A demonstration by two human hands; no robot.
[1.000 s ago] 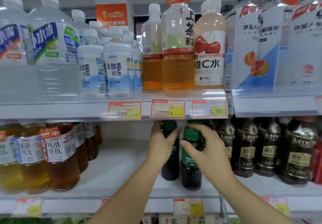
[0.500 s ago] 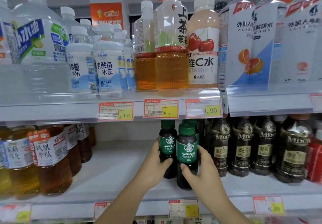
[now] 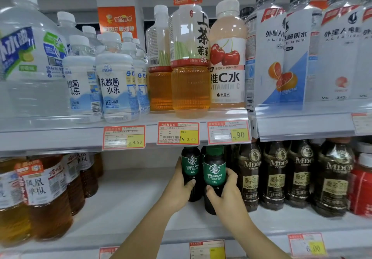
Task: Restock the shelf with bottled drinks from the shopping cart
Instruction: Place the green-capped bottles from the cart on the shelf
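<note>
1. While both coffee bottles appear to stand on the lower shelf (image 3: 124, 208), my left hand (image 3: 181, 190) closes its grip round the rear Americano bottle (image 3: 191, 167), thumb across the dark body under the green label.
2. My right hand (image 3: 226, 197) grasps the front Americano bottle (image 3: 214, 173), thumb on the near side and fingers curled round the far side.
3. Both green labels face outward. I judge the hands hold low on the bottles to keep the logos showing while squaring the pair into one lane, one behind the other.
4. The pair sits just beside the MDOV coffee bottles (image 3: 249, 180) on the right. Bare shelf lies to the left, with the amber tea bottles (image 3: 46, 198) well apart beyond it, so this gap reads as the slot being filled.
5. The upper shelf edge (image 3: 60, 138) and its price tags (image 3: 178, 132) cut off the rear bottle's cap.
6. My hands cover part of each bottle's lower body, so I cannot tell whether both bases sit flat.
7. Something dark shows between the two necks; whether it is a third bottle is hard to make out.
8. The shopping cart is out of view.
</note>
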